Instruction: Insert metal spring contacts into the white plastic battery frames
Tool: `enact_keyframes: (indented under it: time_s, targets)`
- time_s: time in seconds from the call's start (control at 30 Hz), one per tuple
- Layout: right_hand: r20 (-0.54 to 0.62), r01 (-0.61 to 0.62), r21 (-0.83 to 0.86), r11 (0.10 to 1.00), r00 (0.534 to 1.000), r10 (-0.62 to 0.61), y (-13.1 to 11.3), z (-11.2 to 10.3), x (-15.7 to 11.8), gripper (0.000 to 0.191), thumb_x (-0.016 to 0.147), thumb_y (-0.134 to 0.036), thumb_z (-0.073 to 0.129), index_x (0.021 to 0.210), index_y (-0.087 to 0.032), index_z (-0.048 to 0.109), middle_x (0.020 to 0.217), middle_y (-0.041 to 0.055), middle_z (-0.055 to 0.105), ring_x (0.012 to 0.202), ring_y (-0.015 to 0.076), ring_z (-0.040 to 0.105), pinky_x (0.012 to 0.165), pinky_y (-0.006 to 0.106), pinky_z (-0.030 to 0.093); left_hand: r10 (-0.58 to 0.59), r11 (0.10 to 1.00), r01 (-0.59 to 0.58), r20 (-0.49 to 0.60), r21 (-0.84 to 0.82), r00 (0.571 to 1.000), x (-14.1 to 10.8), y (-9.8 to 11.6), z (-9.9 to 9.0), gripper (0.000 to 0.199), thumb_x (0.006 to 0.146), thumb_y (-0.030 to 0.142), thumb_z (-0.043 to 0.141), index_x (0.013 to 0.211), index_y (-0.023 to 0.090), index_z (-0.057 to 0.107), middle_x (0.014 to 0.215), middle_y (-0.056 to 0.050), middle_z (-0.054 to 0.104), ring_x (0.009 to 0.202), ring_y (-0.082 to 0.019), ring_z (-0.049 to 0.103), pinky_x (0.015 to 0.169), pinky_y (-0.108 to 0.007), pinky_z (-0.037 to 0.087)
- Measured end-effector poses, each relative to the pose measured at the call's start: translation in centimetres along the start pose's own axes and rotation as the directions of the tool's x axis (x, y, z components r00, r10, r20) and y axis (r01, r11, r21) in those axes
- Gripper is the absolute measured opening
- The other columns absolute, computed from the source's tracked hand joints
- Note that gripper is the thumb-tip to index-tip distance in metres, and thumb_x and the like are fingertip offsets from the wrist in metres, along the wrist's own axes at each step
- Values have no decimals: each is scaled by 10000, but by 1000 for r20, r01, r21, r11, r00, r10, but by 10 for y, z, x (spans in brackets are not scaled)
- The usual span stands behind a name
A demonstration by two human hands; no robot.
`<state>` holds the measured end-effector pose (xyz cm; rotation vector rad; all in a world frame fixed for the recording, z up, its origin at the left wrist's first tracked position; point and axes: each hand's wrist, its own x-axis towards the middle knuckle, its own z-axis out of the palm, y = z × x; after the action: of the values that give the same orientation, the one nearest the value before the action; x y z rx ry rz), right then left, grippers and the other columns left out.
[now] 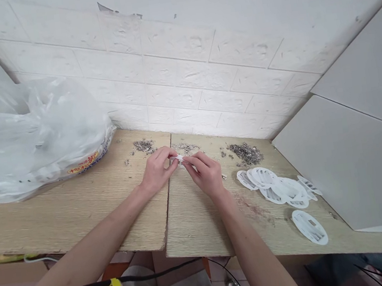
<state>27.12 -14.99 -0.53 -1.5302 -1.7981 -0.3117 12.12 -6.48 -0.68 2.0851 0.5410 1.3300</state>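
Observation:
A small white plastic piece (179, 158) is held over the seam of the wooden table, between the fingertips of both hands. My left hand (159, 168) pinches it from the left, thumb and forefinger closed. From the right, my right hand (205, 173) pinches at the same spot; whether a tiny metal part is also in its fingers is hidden. Just beyond the hands lies a scatter of small metal parts (186, 148). Another loose pile of metal bits (144, 146) is beyond my left hand, and a darker metal heap (247, 153) lies to the right.
Overlapping white oval plastic pieces (280, 187) lie on the right of the wooden table (203, 226), with a single oval piece (309, 226) nearer the front edge. A large clear plastic bag (34, 141) fills the left side. A white brick-patterned wall (182, 82) stands behind. A black cable (149, 276) crosses below.

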Motion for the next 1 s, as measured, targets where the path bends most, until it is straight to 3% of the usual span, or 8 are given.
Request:
enact_keyframes:
  time_s: [0.27, 0.37, 0.47, 0.57, 0.7, 0.8, 0.9, 1.0]
  targets:
    - [-14, -24, 83, 996, 1000, 25, -2, -3, 2, 297, 947, -371, 441, 956, -196, 681, 832, 65, 633, 686, 113, 559, 634, 226, 416, -30, 999, 30, 17, 39, 999, 0, 2, 1, 55, 789, 237, 577, 808, 211, 621, 764, -19, 602, 722, -162, 540, 722, -287, 407]
    - [-89, -28, 161, 987, 995, 42, -3, -5, 4, 295, 943, -365, 451, 883, -176, 669, 792, 58, 608, 657, 109, 539, 609, 224, 415, -104, 994, 108, 101, -28, 989, 2, 2, 3, 70, 776, 234, 562, 801, 190, 610, 735, -10, 588, 669, -147, 530, 659, -272, 415]
    - [-164, -31, 208, 978, 984, 66, -2, -6, 6, 284, 941, -334, 456, 800, -167, 637, 741, 44, 577, 624, 105, 506, 579, 226, 398, -133, 990, 140, 260, -7, 956, 3, 3, 5, 58, 722, 193, 562, 758, 171, 601, 714, 2, 540, 646, -129, 486, 627, -255, 396]
    - [-216, -6, 237, 972, 975, 59, 0, -5, 7, 264, 931, -309, 479, 748, -165, 604, 700, 25, 552, 568, 94, 453, 534, 228, 362, -127, 991, 94, 456, 95, 881, 3, 6, 4, 58, 666, 175, 579, 711, 161, 612, 702, 8, 493, 676, -128, 456, 625, -243, 363]
    - [-258, -3, 232, 973, 964, 64, 2, -4, 8, 259, 923, -285, 497, 707, -167, 575, 669, 5, 526, 534, 84, 397, 515, 230, 327, -130, 991, 115, 706, 69, 696, 1, 9, 2, 76, 641, 192, 598, 697, 154, 632, 683, 4, 501, 702, -139, 475, 622, -239, 363]
    - [-248, -22, 223, 975, 966, 78, 2, -5, 8, 280, 927, -295, 488, 688, -169, 562, 656, 0, 515, 529, 83, 385, 517, 231, 322, -128, 990, 127, 800, 65, 586, 0, 10, 1, 53, 635, 190, 589, 649, 148, 619, 639, 4, 503, 684, -139, 478, 617, -238, 363]
    - [-222, -41, 212, 977, 971, 89, 1, -5, 9, 308, 934, -317, 468, 679, -170, 557, 650, 1, 509, 527, 84, 382, 514, 231, 318, -128, 991, 101, 833, 87, 538, 1, 11, 1, 42, 618, 183, 584, 616, 148, 608, 599, 9, 499, 673, -137, 466, 627, -239, 354]
    - [-211, -53, 201, 978, 973, 96, 1, -6, 9, 318, 937, -325, 459, 677, -169, 553, 647, 1, 506, 525, 84, 379, 514, 229, 314, -107, 994, 42, 843, 101, 527, 1, 9, 2, 28, 602, 180, 587, 597, 153, 594, 581, 15, 494, 678, -137, 441, 654, -245, 348]
